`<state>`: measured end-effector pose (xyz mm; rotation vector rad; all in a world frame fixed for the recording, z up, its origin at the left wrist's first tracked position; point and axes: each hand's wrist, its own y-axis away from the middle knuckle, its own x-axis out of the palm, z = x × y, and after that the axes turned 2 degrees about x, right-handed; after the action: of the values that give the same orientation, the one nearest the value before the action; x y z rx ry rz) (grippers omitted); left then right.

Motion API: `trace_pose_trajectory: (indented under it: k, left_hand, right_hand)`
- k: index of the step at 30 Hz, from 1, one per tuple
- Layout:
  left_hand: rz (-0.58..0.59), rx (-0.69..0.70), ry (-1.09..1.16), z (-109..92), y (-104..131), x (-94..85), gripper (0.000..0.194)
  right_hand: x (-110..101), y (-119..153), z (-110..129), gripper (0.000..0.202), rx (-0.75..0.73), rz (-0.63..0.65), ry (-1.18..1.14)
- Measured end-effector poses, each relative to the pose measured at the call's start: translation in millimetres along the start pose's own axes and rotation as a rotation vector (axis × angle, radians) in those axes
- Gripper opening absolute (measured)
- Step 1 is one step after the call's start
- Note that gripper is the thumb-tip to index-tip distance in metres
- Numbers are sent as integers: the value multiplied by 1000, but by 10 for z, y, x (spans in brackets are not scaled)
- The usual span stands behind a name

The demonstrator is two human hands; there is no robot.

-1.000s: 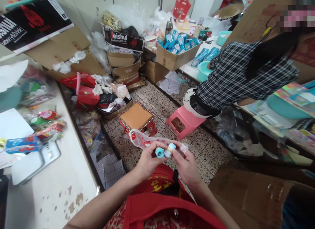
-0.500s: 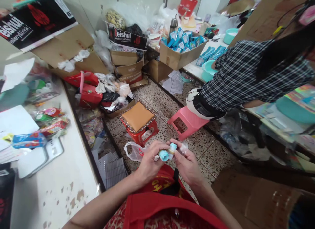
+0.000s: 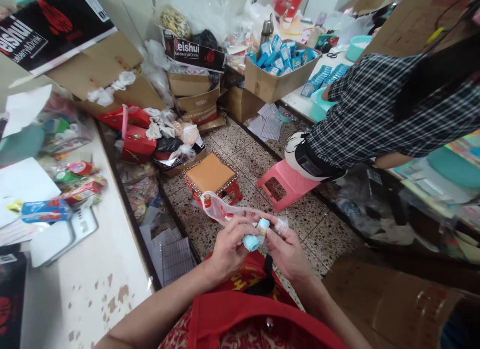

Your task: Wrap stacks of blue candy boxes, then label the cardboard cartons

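Note:
My left hand (image 3: pixel 230 249) is closed around a light-blue rolled piece (image 3: pixel 251 243) whose round end points toward me. Between the fingertips of my right hand (image 3: pixel 288 254) is a second light-blue roll (image 3: pixel 264 224), with a pale yellowish band or wrap about it. The two rolls sit close side by side; their exact kind is unclear. A thin white plastic bag (image 3: pixel 221 209) with red print trails from behind my left fingers, over the stool's front edge. Some clear wrap (image 3: pixel 282 225) shows at my right fingers. Both hands are above my red apron (image 3: pixel 247 314).
An orange-topped stool (image 3: pixel 211 173) stands ahead. Right of it, a person in a checked shirt (image 3: pixel 360 119) sits on a pink stool (image 3: pixel 287 186). A table with a scale (image 3: pixel 84 229) runs along my left; a carton of blue packets (image 3: pixel 270 81) stands at the back.
The plastic bag has swung up and right, stretching out above my left hand. The roll in my left hand has tilted slightly. My hands stay close together in nearly the same place.

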<state>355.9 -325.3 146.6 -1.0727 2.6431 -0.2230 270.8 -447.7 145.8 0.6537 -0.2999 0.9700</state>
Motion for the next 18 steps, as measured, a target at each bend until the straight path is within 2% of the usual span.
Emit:
trace_pose_trajectory:
  k: [6,10,13,18]
  left_hand:
    - [32,66,-103,29,74,-20,28]
    - [6,18,-69,35,120,-22,26]
    - [-26,-23,-12,28,127,-27,32]
    - [-8,9,-20,17,135,-41,39]
  right_hand:
    - [5,18,-19,27,14,22,-6]
    - [23,17,-9,29,39,13,-17]
    - [28,13,-4,29,40,15,-5]
    - [30,6,-11,26,47,42,21]
